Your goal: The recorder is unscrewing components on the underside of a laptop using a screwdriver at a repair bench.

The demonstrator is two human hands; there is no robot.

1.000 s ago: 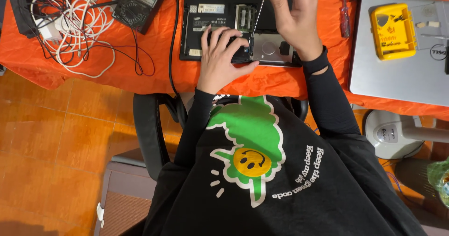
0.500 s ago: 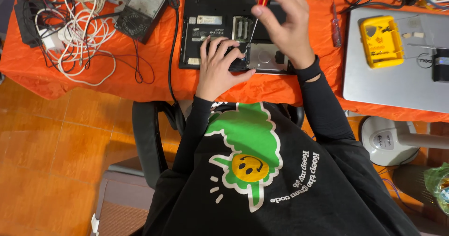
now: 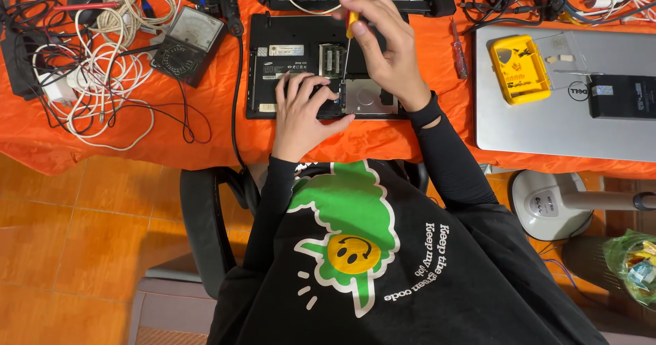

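A black laptop [image 3: 287, 58] lies bottom-up on the orange tablecloth [image 3: 219, 112], with its memory slots and silver hard drive [image 3: 365, 99] exposed. My left hand [image 3: 304, 112] rests flat on the laptop's near edge, fingers spread beside the drive bay. My right hand [image 3: 386, 51] holds a screwdriver [image 3: 348, 44] with a yellow and red handle upright, its thin shaft pointing down at the drive bay's left corner.
A silver closed laptop [image 3: 567, 112] lies at right with a yellow case [image 3: 519, 68] and a black block on it. An analog meter [image 3: 188, 44] and tangled white cables [image 3: 96, 78] lie at left. Another red screwdriver [image 3: 459, 47] lies between the laptops. A fan base stands on the floor.
The camera view shifted down, so the table sits lower in frame. Both hands stay on the black laptop with the screwdriver still upright over the drive bay.
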